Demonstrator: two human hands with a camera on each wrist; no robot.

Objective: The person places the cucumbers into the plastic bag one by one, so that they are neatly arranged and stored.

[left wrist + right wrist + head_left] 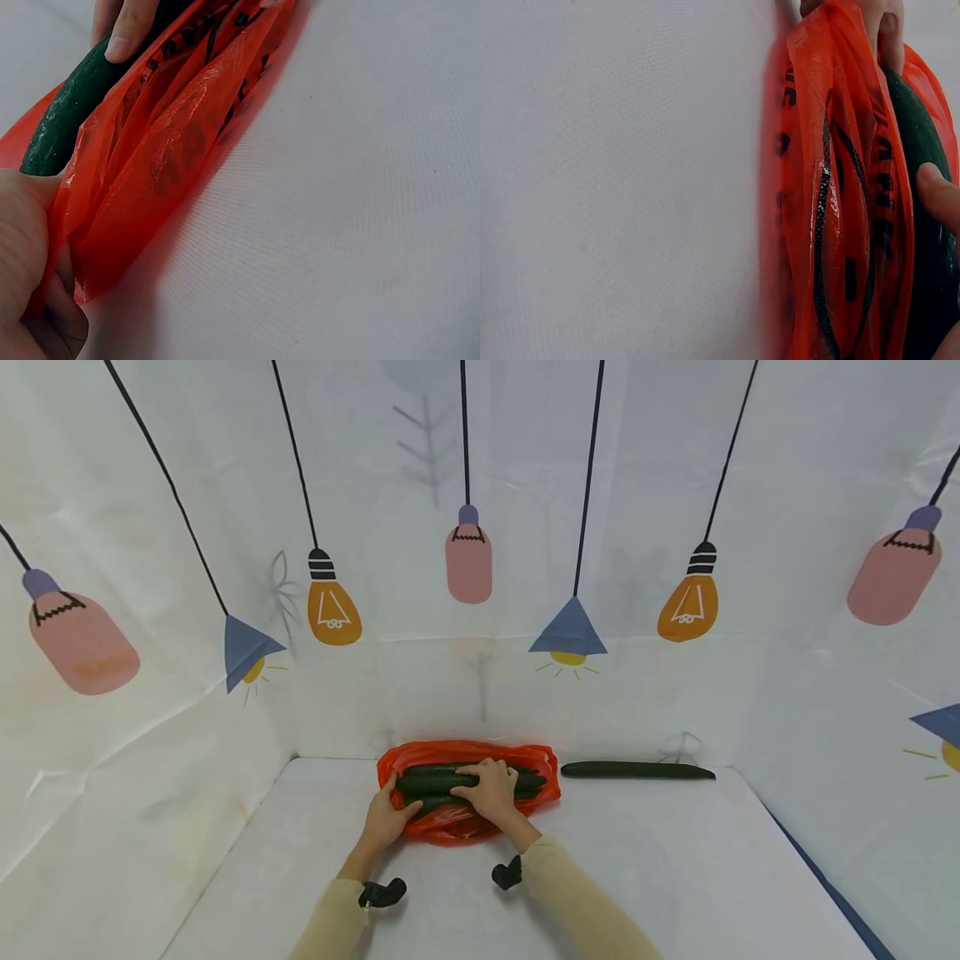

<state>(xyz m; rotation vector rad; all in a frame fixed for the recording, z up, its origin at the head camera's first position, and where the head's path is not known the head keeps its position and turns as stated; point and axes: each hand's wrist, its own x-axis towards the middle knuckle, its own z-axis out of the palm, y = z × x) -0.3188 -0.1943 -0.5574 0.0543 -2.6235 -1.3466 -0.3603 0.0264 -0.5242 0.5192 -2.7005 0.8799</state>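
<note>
An orange-red plastic bag (450, 835) lies at the far side of the table, its mouth spread around several dark green cucumbers (433, 784). My left hand (384, 820) is at the bag's left end, and in the left wrist view its fingers (66, 319) curl around the bag's film beside a cucumber (71, 112). From above, my right hand (492, 789) grips a cucumber in the middle of the bunch. Its thumb (934, 187) presses the cucumber's side in the right wrist view; the other fingers are mostly hidden there.
Right of the bag, one long cucumber (637, 770) lies crosswise near the back wall. The white table (675, 877) is enclosed by pale sheets (480, 693) printed with hanging lamps. Each wrist wears a black camera mount (384, 893).
</note>
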